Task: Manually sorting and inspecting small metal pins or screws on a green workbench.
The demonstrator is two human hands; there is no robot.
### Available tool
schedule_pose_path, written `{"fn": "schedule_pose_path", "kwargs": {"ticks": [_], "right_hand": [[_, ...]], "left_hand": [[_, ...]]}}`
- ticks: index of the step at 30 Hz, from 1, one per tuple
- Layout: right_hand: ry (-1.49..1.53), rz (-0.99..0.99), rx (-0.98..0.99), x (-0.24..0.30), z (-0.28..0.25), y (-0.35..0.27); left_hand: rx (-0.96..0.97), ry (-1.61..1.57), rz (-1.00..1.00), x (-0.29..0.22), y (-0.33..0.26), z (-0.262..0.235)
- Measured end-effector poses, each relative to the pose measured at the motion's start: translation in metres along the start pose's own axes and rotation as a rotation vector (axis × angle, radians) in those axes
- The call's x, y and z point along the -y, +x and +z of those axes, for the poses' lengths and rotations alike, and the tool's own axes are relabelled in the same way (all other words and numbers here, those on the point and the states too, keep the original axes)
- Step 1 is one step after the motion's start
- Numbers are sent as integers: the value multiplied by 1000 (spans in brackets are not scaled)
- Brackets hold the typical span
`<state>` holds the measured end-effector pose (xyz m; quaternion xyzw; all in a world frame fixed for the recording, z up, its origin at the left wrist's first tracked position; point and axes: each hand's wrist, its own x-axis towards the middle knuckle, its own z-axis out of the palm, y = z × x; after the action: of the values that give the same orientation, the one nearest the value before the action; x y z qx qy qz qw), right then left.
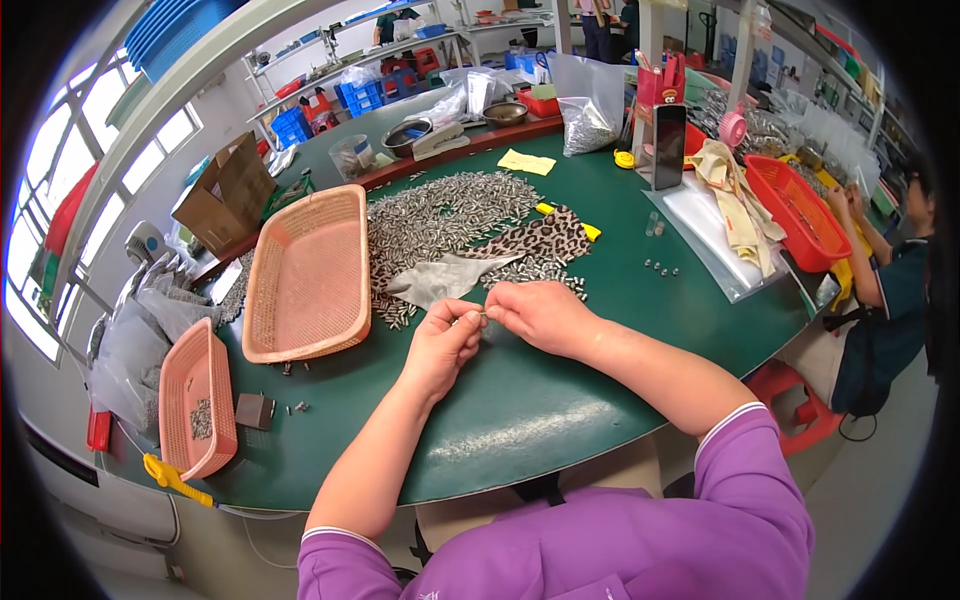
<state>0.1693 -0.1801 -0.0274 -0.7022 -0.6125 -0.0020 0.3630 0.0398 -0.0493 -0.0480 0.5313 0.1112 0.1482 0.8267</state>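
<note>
In front of me, over the near part of the green table (540,390), my left hand (440,348) and my right hand (545,313) meet with fingertips pinched together. Something tiny is between them, too small and covered to name. Just beyond the fingers lie a crumpled clear plastic bag (438,282) and a leopard-print cloth (540,238). A wide heap of small silvery metal cylinders (450,208) spreads behind and around these. Left of the heap, a large salmon-coloured plastic basket (305,285) rests on the table.
A smaller pink basket (222,372) at left holds some metal parts, beside a dark block (254,411) and a yellow air gun (175,478). To the right are a standing phone (669,147), plastic bags (715,232) and a red basket (798,212). A co-worker (890,300) sits at far right.
</note>
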Motion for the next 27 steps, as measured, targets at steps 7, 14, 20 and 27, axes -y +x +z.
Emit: {"fn": "schedule_pose_path", "kwargs": {"ticks": [7, 14, 20, 27], "right_hand": [[7, 55, -45, -3, -4, 2], [88, 80, -146, -1, 2, 1], [150, 59, -143, -2, 2, 1], [122, 21, -125, 3, -1, 1]], "left_hand": [[-29, -91, -35, -1, 2, 1], [-101, -280, -111, 0, 4, -4], [-94, -301, -121, -1, 3, -4], [-98, -369, -155, 0, 4, -6]]}}
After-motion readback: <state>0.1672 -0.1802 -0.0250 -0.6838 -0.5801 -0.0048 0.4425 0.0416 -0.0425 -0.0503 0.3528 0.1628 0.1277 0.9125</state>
